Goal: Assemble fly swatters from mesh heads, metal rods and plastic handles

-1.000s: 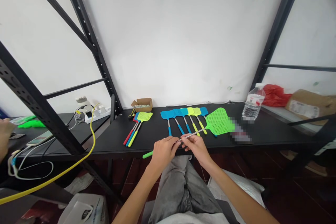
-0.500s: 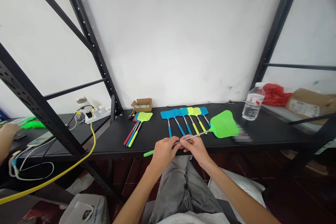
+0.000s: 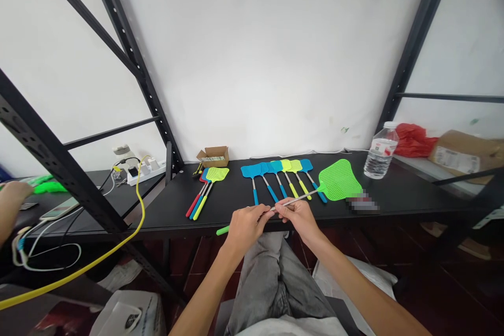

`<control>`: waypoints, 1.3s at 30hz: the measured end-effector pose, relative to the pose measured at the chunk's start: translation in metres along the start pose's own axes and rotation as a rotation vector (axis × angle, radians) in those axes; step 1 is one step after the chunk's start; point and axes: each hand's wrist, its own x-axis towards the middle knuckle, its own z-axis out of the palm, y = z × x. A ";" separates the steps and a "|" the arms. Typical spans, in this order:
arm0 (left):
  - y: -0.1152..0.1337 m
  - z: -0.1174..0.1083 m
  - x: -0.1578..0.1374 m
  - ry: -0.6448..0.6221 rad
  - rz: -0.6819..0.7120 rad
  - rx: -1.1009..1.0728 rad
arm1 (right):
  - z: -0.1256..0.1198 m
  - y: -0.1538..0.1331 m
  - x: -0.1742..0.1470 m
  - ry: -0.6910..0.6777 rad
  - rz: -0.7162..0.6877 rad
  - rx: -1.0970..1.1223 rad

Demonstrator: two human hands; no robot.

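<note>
A bright green fly swatter (image 3: 340, 180) with a thin metal rod is held in both hands over the table's front edge, its head to the right. My left hand (image 3: 247, 226) is closed round it near the green grip, whose end sticks out on the left. My right hand (image 3: 298, 217) pinches the rod a little further along. Behind them lies a row of several blue and yellow fly swatters (image 3: 262, 170), handles toward me. To the left, yellow, blue and red fly swatters (image 3: 217, 174) rest overlapped in a small pile.
On the black table (image 3: 165, 210) stand a small cardboard box (image 3: 214, 156) and a water bottle (image 3: 380, 152). Black rack posts (image 3: 129, 52) rise on both sides. A yellow cable (image 3: 136, 228) crosses at left, near another person's hand (image 3: 16, 194).
My right hand has slid slightly right along the rod, away from my left. The swatter's head has shifted a little right and up.
</note>
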 end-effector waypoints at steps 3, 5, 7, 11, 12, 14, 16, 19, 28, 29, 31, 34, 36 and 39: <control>-0.002 0.000 0.001 0.013 0.014 0.000 | -0.003 -0.003 0.002 0.028 0.017 0.011; -0.004 0.000 0.002 0.021 0.025 0.003 | -0.005 -0.005 0.002 0.044 0.022 0.015; -0.007 0.000 0.002 0.024 0.034 0.011 | -0.007 -0.008 0.004 0.059 0.019 0.010; -0.016 -0.001 0.002 0.045 0.040 0.033 | -0.019 -0.014 0.009 0.118 0.001 -0.004; -0.019 -0.001 0.001 0.053 0.041 0.038 | -0.023 -0.016 0.010 0.139 -0.007 -0.007; -0.024 -0.002 0.000 0.063 0.046 0.044 | -0.032 -0.018 0.013 0.178 -0.024 -0.016; -0.027 -0.003 -0.001 0.067 0.053 0.052 | -0.038 -0.020 0.015 0.191 -0.030 -0.020; -0.029 -0.003 -0.001 0.074 0.057 0.078 | -0.040 -0.020 0.015 0.175 -0.020 -0.007; -0.023 -0.007 0.000 0.082 0.037 0.103 | -0.029 -0.019 0.011 0.147 -0.024 0.104; -0.022 -0.007 0.000 0.083 0.034 0.102 | -0.028 -0.019 0.011 0.138 -0.022 0.115; -0.021 -0.007 0.000 0.080 0.032 0.100 | -0.024 -0.017 0.009 0.108 -0.012 0.115; -0.018 -0.006 0.000 0.059 0.051 0.085 | -0.014 -0.012 0.004 0.018 0.014 0.083; -0.016 -0.005 0.001 0.039 0.073 0.071 | -0.006 -0.008 0.000 -0.042 0.029 0.075; -0.014 -0.004 0.001 0.016 0.091 0.055 | 0.003 -0.004 -0.004 -0.081 0.041 0.069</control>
